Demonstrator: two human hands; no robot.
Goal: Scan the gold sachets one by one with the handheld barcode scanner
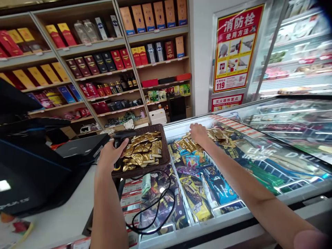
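Note:
My left hand (112, 153) is closed round the handle of a black handheld barcode scanner (125, 134), whose head points to the right over the basket edge. Right beside it, a brown woven basket (166, 152) full of gold foil packets (142, 148) rests on the freezer. My right hand (198, 133) reaches into the back of the open freezer, fingers curled downward by more gold packets (187, 142); its fingertips and whatever they grip are hidden. Below it, a white wire divider (183, 193) separates bagged ice creams, among them a yellow pack (198, 204) and a blue pack (219, 185).
A black cable (155, 207) loops over the freezer glass. On the left counter (70, 197) stands a dark checkout machine (33, 162). Shelves of boxed goods (103, 62) line the back wall. A sliding glass lid (275, 159) covers the freezer's right part.

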